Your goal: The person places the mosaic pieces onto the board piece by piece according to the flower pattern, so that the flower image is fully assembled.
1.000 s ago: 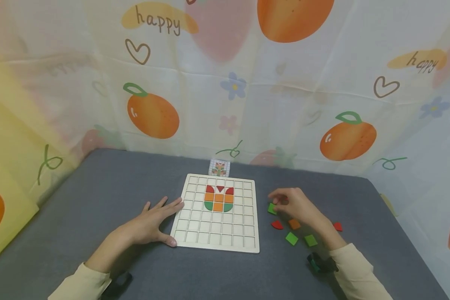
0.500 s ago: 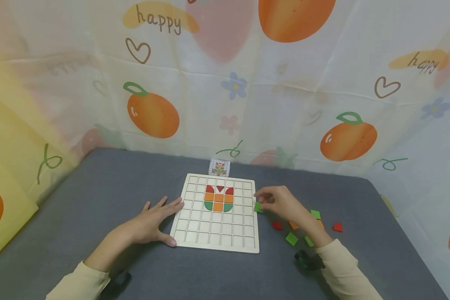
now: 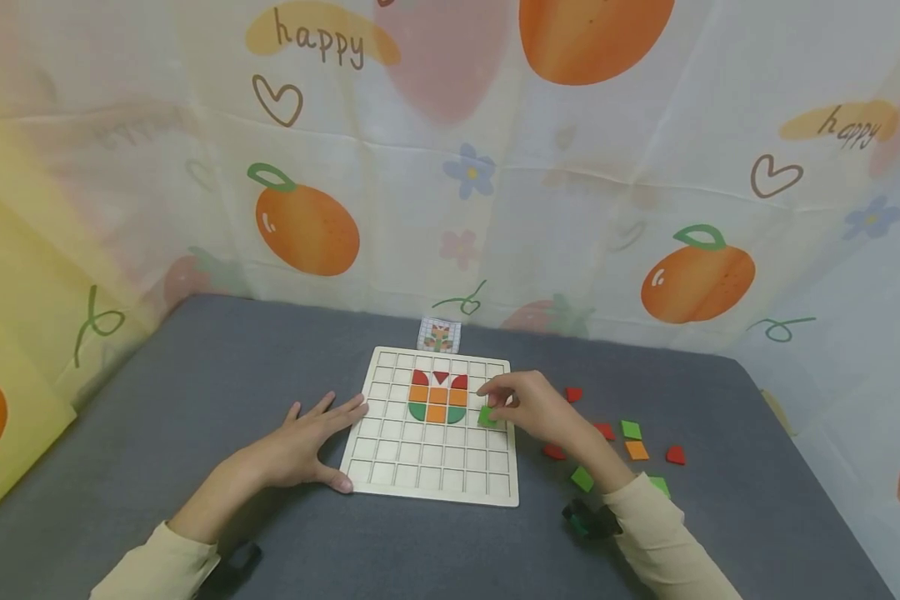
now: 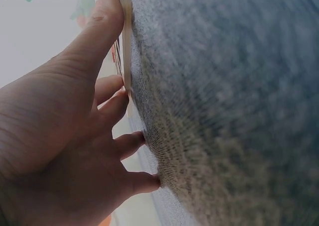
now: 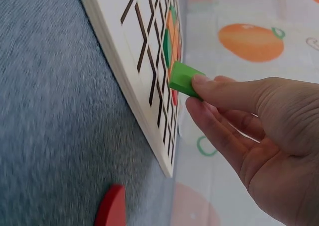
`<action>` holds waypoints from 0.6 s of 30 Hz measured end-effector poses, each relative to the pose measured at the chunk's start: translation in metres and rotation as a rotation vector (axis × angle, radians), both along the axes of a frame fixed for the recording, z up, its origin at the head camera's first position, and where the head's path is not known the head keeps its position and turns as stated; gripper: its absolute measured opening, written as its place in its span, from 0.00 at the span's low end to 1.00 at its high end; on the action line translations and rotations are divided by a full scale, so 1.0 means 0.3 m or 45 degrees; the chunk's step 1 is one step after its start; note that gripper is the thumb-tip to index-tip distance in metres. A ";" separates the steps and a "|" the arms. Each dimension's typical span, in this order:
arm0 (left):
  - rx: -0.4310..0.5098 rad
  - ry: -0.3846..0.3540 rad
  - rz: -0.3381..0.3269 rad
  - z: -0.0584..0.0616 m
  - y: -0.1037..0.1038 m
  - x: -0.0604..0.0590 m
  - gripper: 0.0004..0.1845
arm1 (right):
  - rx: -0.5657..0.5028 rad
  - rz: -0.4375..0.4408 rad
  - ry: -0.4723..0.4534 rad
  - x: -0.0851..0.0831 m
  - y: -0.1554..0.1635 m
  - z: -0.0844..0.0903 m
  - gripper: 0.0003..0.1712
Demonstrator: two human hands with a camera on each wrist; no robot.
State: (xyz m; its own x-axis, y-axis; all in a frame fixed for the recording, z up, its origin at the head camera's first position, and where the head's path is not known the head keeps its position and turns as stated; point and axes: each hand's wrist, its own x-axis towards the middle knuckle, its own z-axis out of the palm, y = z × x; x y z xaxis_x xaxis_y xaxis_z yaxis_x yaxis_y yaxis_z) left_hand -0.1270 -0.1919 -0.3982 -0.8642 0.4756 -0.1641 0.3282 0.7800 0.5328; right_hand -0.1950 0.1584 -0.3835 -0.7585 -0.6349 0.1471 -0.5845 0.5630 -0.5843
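Note:
A light wooden grid board lies on the grey table, with red, orange and green tiles set as a tulip-like shape in its upper middle. My right hand pinches a green square tile between thumb and fingertips, over the board's right part. In the right wrist view the tile is held tilted, clear of the grid. My left hand spreads its fingers along the board's left edge, thumb at the lower left corner. The left wrist view shows its thumb against the board's side and other fingertips down on the cloth.
Right of the board lie loose tiles: a red one, an orange square, a green square and several others, some partly behind the right forearm. A small pattern card lies at the board's far edge. A printed curtain hangs behind the table.
My right hand has moved left with the green tile, from the loose tiles to over the board's right columns. Tiles once behind the forearm now show. The left hand stays put.

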 end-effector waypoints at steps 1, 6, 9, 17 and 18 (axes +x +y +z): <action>0.000 -0.002 0.002 0.000 0.000 0.000 0.59 | -0.004 0.005 -0.004 0.001 -0.007 -0.001 0.16; 0.001 -0.021 0.006 -0.001 -0.003 -0.001 0.60 | -0.040 0.037 -0.050 0.007 -0.033 -0.010 0.16; -0.002 -0.024 0.004 -0.004 -0.005 -0.002 0.60 | -0.052 0.054 -0.065 0.010 -0.045 -0.014 0.15; 0.009 -0.011 0.003 -0.011 -0.007 -0.008 0.60 | -0.072 0.096 -0.054 0.006 -0.091 -0.022 0.16; 0.011 -0.009 0.001 -0.012 -0.007 -0.009 0.60 | -0.072 0.103 -0.056 0.006 -0.098 -0.022 0.16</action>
